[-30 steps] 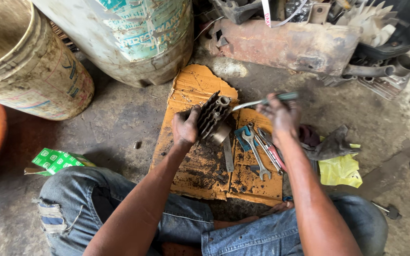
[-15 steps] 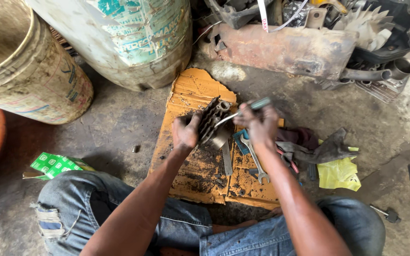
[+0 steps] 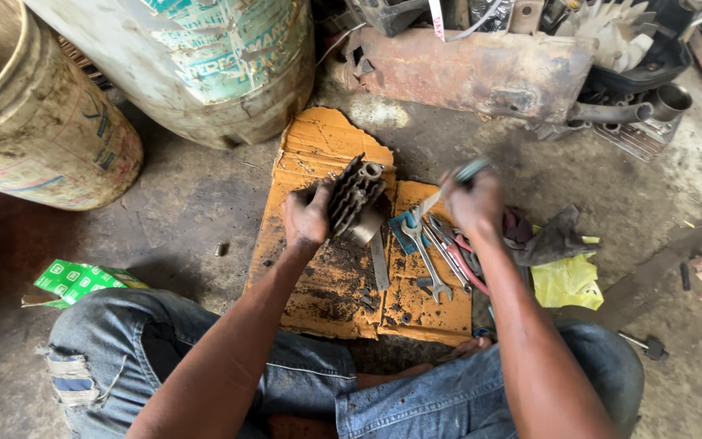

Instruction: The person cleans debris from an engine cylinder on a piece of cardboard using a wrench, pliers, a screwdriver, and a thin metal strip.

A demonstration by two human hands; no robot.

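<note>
Upper centre of frame: large pale drum (image 3: 205, 65) with teal printing, standing on the concrete floor (image 3: 180, 203). Upper left: dirty cream bucket (image 3: 38, 122), just beside the drum. Upper right: rusty metal housing (image 3: 481, 69), with a white finned fan wheel (image 3: 611, 32) and a metal pipe (image 3: 611, 112) at its right end.

Centre: torn orange cardboard sheet (image 3: 318, 154) flat on the floor, heavily stained with black grime toward its lower half. The person sits behind it, jeans-clad knees at lower left and lower right of frame.

Left hand (image 3: 309, 218): clenched around the left side of a dark finned engine cylinder (image 3: 357, 193), which is tilted above the upper middle of the cardboard, round bore end toward the lower right.

Right hand (image 3: 474, 203): closed on a thin tool with a teal handle (image 3: 448, 185); metal shaft points down-left toward the cylinder. Tip contact cannot be told; the tool is blurred.

Right of centre on the cardboard: several wrenches (image 3: 428, 260) lying together, just below the right hand. A flat metal blade (image 3: 379, 260) lies beside them.

Right: grey rag (image 3: 558, 236) touching a yellow plastic bag (image 3: 566, 280).

Lower left: small green carton (image 3: 75, 280) beside the left knee.
</note>
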